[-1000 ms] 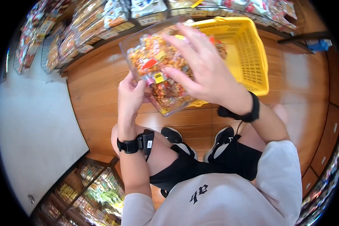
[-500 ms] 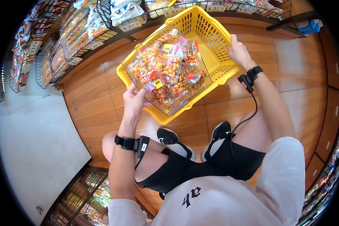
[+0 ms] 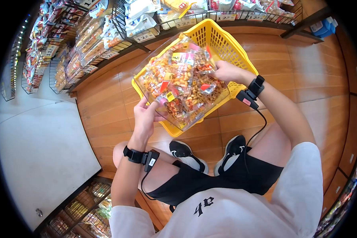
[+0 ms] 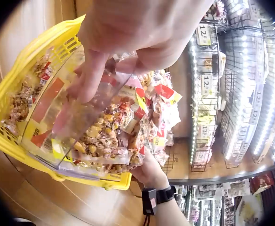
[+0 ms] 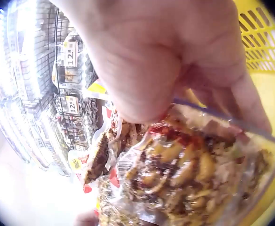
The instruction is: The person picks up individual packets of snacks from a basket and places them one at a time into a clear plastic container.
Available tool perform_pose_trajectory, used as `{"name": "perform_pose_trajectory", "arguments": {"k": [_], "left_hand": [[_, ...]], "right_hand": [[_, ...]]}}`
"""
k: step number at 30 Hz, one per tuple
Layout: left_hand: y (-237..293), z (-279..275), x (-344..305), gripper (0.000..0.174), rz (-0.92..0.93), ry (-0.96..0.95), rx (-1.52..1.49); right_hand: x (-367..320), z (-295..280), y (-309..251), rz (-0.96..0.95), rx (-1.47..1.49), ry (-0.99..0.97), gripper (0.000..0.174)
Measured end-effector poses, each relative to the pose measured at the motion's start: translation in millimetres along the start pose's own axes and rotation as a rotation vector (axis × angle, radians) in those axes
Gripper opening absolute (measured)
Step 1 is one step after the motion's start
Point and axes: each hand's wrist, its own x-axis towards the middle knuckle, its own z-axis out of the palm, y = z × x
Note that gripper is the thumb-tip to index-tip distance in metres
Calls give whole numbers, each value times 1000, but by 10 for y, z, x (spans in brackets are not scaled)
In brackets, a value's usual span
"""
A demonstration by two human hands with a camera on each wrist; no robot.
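Observation:
A clear plastic bin [image 5: 264, 136], tilted and full of snack packets [image 3: 182, 79], is held over a yellow shopping basket [image 3: 245, 59]. My left hand [image 3: 144, 118] grips the bin's near left wall, thumb inside and fingers outside. At the bin's right side, my right hand [image 3: 231, 73] grips the rim, its thumb over the packets in the right wrist view. The packets are see-through, with orange-brown pieces inside and red and yellow labels. More packets [image 4: 22, 103] lie in the basket beside the bin, seen in the left wrist view.
Wire shelves [image 3: 146, 36] of bagged snacks with price tags run along the far side. A white panel [image 3: 43, 139] is on the left. The wooden-tiled floor [image 3: 115, 95] lies beneath, with my shoes [image 3: 234, 148] near the basket.
My right hand came off the packets to the basket's right rim, then moved left onto the bin's rim. The basket first shifted left under the bin. The left hand has kept its grip.

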Motion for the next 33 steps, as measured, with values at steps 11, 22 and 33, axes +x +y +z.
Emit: {"name": "perform_pose_trajectory", "arguments": {"k": [11, 22, 33], "left_hand": [[946, 381, -462, 64, 127, -310, 28], [1082, -997, -586, 48, 12, 22, 627], [-175, -799, -1388, 50, 633, 227, 1159]], "right_hand": [[-1497, -688, -292, -224, -4, 394, 25], [-2782, -1627, 768, -165, 562, 788, 32], [-2775, -2091, 2195, -37, 583, 1015, 37]]}}
